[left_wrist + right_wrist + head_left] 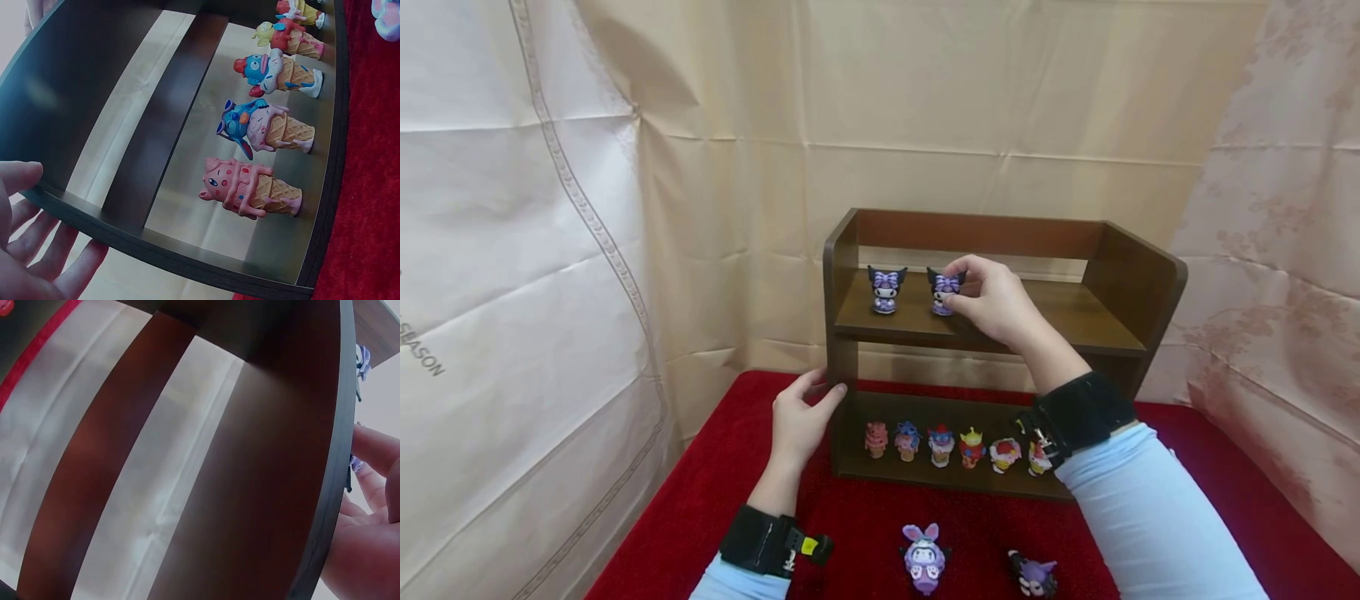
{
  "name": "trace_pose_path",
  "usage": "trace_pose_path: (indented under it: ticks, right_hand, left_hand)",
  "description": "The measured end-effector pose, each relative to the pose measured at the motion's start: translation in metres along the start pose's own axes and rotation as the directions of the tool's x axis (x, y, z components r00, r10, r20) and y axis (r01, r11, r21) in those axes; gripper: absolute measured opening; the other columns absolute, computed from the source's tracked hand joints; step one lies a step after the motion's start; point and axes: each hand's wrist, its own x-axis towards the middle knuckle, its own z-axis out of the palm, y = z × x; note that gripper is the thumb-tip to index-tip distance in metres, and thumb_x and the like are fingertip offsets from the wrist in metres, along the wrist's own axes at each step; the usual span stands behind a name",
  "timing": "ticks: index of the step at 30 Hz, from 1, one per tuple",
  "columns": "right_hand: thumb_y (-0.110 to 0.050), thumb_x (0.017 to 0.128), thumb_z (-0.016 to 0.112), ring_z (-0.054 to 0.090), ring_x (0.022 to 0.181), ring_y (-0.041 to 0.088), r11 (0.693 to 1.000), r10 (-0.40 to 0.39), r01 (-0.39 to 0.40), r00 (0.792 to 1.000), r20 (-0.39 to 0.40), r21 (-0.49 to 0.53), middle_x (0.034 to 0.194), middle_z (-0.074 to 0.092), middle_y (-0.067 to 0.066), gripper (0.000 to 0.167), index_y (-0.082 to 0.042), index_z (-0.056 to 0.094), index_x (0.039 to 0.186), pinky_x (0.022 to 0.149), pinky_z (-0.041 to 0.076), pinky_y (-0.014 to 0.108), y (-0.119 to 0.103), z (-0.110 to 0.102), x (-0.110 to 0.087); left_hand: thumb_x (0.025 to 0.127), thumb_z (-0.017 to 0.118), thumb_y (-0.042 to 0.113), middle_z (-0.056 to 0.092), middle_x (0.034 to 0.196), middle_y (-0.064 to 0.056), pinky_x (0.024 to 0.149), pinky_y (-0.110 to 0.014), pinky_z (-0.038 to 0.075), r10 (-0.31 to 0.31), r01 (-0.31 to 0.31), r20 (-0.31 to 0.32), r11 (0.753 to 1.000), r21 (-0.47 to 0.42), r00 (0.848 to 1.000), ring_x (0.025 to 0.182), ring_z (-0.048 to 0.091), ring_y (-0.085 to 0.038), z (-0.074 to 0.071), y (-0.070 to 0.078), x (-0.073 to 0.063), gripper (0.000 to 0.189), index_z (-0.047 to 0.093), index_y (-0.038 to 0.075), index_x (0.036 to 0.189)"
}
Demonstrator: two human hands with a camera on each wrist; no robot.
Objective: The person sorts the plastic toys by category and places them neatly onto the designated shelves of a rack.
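Note:
On the upper board of a brown two-tier shelf, my right hand pinches a black-and-purple figurine with a bow and pointed ears. A similar figurine stands upright to its left, apart from it. My left hand rests against the shelf's left side panel, fingers spread along the outside and thumb at the front edge. In the right wrist view, the shelf hides most of the held figurine, and only part of my right hand shows.
Several ice-cream-cone figurines stand in a row on the lower board, including a pink one and a blue one. On the red cloth in front lie a purple bunny-eared figurine and a black-and-purple figurine.

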Motion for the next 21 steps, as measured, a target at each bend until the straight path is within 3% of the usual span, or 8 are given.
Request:
trace_pose_path:
  ticks: [10, 21]
  right_hand:
    - [-0.011, 0.096, 0.071, 0.064, 0.116, 0.034, 1.000, -0.008, 0.009, 1.000, 0.010, -0.021, 0.125, 0.065, 0.017, 0.031, -0.009, 0.061, 0.126, 0.099, 0.050, 0.052, -0.0042, 0.0045, 0.0019]
    - [-0.011, 0.096, 0.071, 0.064, 0.115, 0.034, 1.000, -0.020, 0.020, 0.999, 0.025, -0.017, 0.124, 0.065, 0.016, 0.031, -0.010, 0.061, 0.126, 0.100, 0.049, 0.052, -0.0040, 0.0042, 0.0043]
  left_hand:
    - [0.092, 0.076, 0.015, 0.071, 0.123, -0.008, 0.081, -0.047, 0.059, -0.011, 0.011, 0.000, 1.000, 0.001, 1.000, 0.108, 0.067, -0.027, 0.0006, -0.0011, 0.0004, 0.033, 0.073, 0.009, 0.125]
    - [0.092, 0.077, 0.015, 0.071, 0.124, -0.009, 0.081, -0.047, 0.060, -0.003, 0.003, 0.003, 1.000, -0.002, 1.000, 0.109, 0.067, -0.033, 0.0006, -0.0029, 0.0011, 0.034, 0.073, 0.008, 0.125]
